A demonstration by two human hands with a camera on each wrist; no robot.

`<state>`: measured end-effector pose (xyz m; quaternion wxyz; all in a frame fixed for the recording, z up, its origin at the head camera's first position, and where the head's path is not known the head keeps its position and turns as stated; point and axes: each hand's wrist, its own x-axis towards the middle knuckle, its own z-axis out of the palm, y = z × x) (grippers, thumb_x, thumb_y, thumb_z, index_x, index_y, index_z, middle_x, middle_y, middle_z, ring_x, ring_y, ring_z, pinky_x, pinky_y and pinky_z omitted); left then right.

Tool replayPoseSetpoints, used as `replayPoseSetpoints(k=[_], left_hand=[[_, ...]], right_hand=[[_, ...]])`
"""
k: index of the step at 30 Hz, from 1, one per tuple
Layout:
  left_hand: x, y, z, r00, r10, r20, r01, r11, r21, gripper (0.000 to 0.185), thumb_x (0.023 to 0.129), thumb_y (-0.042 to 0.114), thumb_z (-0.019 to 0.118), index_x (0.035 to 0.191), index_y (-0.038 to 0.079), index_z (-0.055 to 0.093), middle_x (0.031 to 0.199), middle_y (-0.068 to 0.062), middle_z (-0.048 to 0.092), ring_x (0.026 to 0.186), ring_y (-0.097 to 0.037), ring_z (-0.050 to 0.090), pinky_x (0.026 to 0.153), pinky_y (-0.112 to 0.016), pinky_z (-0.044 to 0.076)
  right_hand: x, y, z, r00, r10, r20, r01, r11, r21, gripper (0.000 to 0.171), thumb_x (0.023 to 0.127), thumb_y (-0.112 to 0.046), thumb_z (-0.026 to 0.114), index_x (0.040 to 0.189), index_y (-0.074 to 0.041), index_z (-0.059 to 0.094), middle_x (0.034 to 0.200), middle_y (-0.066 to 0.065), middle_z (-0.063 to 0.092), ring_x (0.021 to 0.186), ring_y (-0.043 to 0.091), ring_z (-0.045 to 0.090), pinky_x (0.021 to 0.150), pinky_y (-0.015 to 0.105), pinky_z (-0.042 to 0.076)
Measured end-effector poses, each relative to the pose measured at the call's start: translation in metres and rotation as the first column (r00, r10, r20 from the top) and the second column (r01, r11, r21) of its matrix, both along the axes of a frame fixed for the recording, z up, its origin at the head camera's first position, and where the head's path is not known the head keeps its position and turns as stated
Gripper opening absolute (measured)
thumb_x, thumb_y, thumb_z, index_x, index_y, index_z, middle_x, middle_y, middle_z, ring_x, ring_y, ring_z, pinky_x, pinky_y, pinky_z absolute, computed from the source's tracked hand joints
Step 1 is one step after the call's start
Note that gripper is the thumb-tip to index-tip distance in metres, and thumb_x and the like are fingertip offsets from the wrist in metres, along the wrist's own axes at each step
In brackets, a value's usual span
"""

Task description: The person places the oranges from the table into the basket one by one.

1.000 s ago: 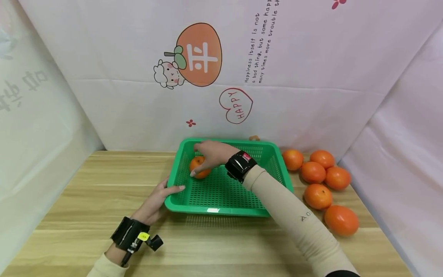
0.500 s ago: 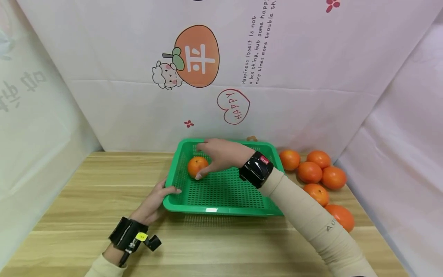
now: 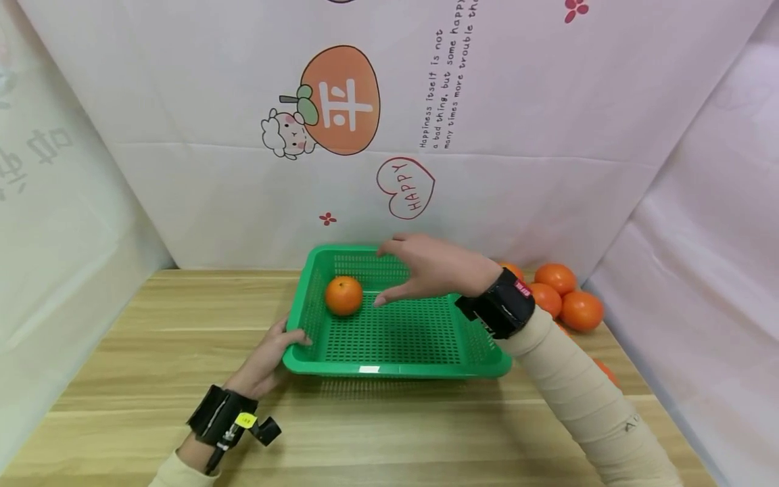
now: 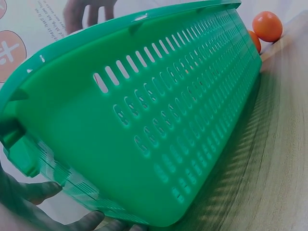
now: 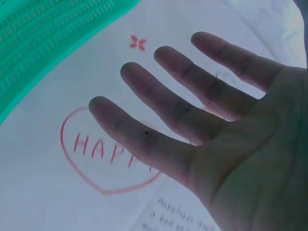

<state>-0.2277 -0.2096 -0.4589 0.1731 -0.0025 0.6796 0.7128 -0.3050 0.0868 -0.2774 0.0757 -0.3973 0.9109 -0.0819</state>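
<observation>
A green plastic basket [image 3: 395, 370] with slotted walls stands on the wooden table. One orange [image 3: 343, 296] lies inside it, toward the left end. My left hand [image 3: 268, 355] grips the basket's left side, thumb hooked over the rim and the other fingers against the outer wall. Seen from the left wrist, those fingers [image 4: 86, 222] lie along the basket's end. Over the basket's back right part hovers my right hand [image 3: 435, 267], to the right of the orange and holding nothing. Its fingers [image 5: 154, 101] are spread and nearly straight in the right wrist view.
Several more oranges [image 3: 581, 311] sit to the right of the basket, partly hidden behind the right forearm [image 3: 584, 392]. A white printed cloth [image 3: 487, 203] hangs close behind the basket. Bare wooden table [image 3: 365, 433] shows in front and to the left.
My right hand has come away from the orange in the basket and moved right and up, its fingers opening. The orange stays where it was. My left hand keeps its hold on the rim.
</observation>
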Motion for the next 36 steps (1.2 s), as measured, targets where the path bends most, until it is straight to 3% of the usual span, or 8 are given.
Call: replayPoseSetpoints(k=[5,14,20,24,29,36], left_hand=[[0.001,-0.001,-0.001,1.000,-0.003,-0.004,0.003,1.000,0.014,0.090,0.092,0.007,0.052,0.170,0.014,0.010,0.166,-0.023,0.037,0.143,-0.034,0.045,0.105,-0.030,0.047],[0.002,-0.003,0.001,1.000,-0.003,-0.010,0.003,1.000,-0.008,0.090,0.094,0.009,0.053,0.171,0.016,0.007,0.167,-0.021,0.035,0.145,-0.034,0.043,0.105,-0.029,0.046],[0.001,-0.003,0.000,1.000,-0.005,-0.018,0.005,0.999,-0.033,0.089,0.095,0.011,0.054,0.171,0.017,0.008,0.167,-0.019,0.036,0.147,-0.033,0.040,0.106,-0.028,0.042],[0.000,-0.002,0.000,1.000,-0.006,-0.021,0.005,0.999,-0.045,0.088,0.096,0.012,0.055,0.171,0.018,0.008,0.167,-0.019,0.037,0.148,-0.033,0.040,0.110,-0.031,0.040],[-0.001,-0.001,-0.001,1.000,-0.005,-0.025,0.004,0.999,-0.047,0.088,0.097,0.013,0.055,0.171,0.019,0.006,0.167,-0.019,0.036,0.147,-0.033,0.042,0.109,-0.032,0.042],[-0.001,-0.001,-0.002,1.000,0.002,-0.010,-0.002,0.999,-0.034,0.087,0.098,0.013,0.055,0.171,0.019,0.007,0.166,-0.020,0.038,0.143,-0.031,0.047,0.105,-0.027,0.046]], right_hand=[[0.002,0.024,0.004,1.000,-0.020,-0.020,0.018,0.998,-0.055,0.081,0.086,-0.055,0.083,0.146,-0.007,0.057,0.145,0.014,0.062,0.131,0.033,0.060,0.110,0.049,0.051],[0.009,0.066,0.014,0.995,-0.097,-0.031,0.095,0.992,-0.081,0.080,0.086,-0.056,0.082,0.145,-0.008,0.059,0.143,0.011,0.064,0.132,0.031,0.060,0.109,0.051,0.052],[0.014,0.099,0.013,0.988,-0.139,-0.060,0.135,0.988,-0.071,0.077,0.089,-0.059,0.077,0.141,-0.005,0.061,0.141,0.016,0.066,0.123,0.033,0.065,0.102,0.053,0.055],[0.019,0.121,0.008,0.985,-0.162,-0.065,0.157,0.985,-0.079,0.070,0.091,-0.059,0.076,0.136,-0.007,0.065,0.134,0.012,0.070,0.119,0.030,0.067,0.099,0.053,0.057],[0.022,0.147,-0.005,0.984,-0.165,-0.066,0.157,0.981,-0.116,0.063,0.091,-0.059,0.076,0.138,-0.019,0.066,0.134,-0.001,0.071,0.117,0.022,0.066,0.099,0.050,0.056],[0.030,0.182,-0.024,0.973,-0.224,-0.061,0.211,0.964,-0.161,0.060,0.092,-0.050,0.078,0.140,-0.017,0.063,0.131,0.004,0.072,0.113,0.025,0.067,0.094,0.052,0.057]])
